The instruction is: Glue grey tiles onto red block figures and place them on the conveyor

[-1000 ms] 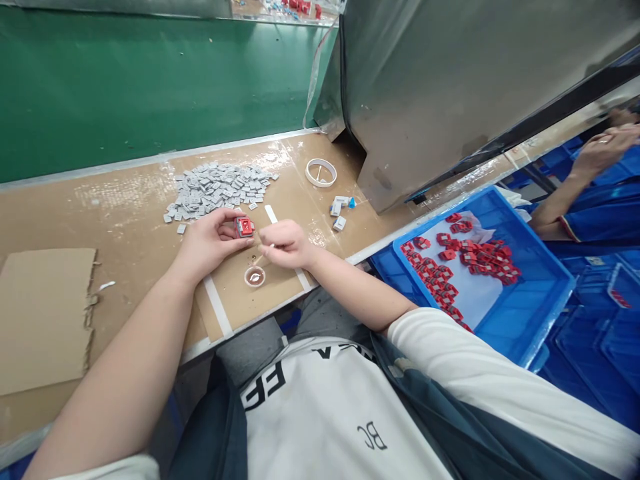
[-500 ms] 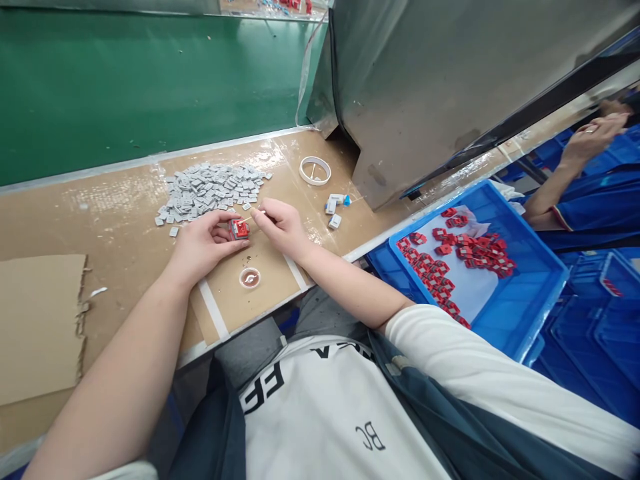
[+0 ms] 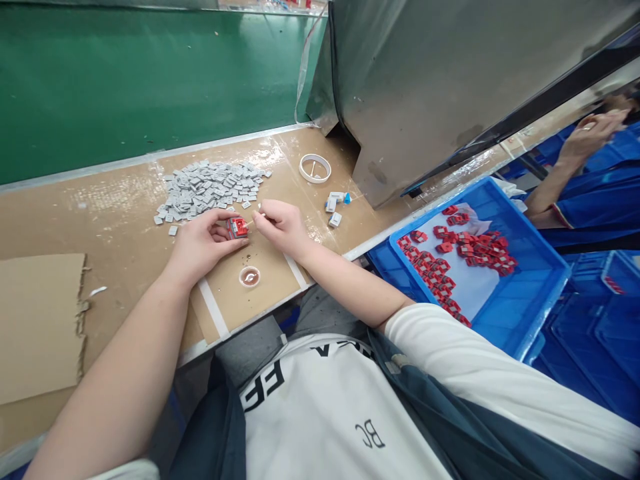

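Observation:
My left hand [image 3: 204, 241] is closed round a small red and grey plastic part [image 3: 237, 227], held low over the table with its red side facing up. Between the fingertips of my right hand [image 3: 283, 227] is a thin pale stick, perhaps a cotton swab [image 3: 251, 223]; its tip meets the red part. Just below my hands stands a small round clear cup [image 3: 249, 277] with brown stuff in it. Beyond them lies a heap of small grey plastic pieces [image 3: 210, 189]. Dark specks lie between the cup and the part.
A white ring [image 3: 315, 169] and a few white and blue pieces [image 3: 335, 219] lie to the right. Further right is a blue bin [image 3: 525, 307] with many red parts. A metal housing [image 3: 420, 87] rises behind. Cardboard [image 3: 40, 327] lies left. Another person's hand [image 3: 595, 133] shows far right.
The red and grey part has turned and shifted slightly left in my left hand. The stick in my right hand has changed its angle against it.

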### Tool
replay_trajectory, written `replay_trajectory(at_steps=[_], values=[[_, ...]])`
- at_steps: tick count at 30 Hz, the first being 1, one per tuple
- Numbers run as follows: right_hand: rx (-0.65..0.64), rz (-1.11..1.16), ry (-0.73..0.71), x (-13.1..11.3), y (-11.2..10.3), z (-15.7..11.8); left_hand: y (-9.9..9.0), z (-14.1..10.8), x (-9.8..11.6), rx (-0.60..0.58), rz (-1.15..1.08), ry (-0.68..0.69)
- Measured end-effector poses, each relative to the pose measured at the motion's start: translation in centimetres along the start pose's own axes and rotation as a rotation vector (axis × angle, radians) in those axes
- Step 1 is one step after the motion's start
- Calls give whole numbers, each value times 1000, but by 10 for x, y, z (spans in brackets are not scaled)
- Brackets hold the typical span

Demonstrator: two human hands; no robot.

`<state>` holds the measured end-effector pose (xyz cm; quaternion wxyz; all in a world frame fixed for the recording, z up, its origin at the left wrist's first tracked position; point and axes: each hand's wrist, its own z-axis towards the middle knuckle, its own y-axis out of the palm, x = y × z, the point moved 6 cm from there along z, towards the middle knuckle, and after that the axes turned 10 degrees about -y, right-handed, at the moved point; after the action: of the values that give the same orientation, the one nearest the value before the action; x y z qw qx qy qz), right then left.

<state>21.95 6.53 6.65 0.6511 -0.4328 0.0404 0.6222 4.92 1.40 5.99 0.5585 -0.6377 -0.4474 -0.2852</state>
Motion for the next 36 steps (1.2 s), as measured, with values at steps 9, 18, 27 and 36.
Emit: replay_trajectory(at_steps=[9,18,27,36], values=[[-86,106,-55,-3,7,0,0,-2,4,21,37,17],[5,105,2,-1,2,3,1,-2,3,1,20,-21],[-3,127,14,-2,1,3,1,-1,1,0,3,-20],[-572,368,-350,-48,8,-16,-9,5,-5,81,-205,-28]])
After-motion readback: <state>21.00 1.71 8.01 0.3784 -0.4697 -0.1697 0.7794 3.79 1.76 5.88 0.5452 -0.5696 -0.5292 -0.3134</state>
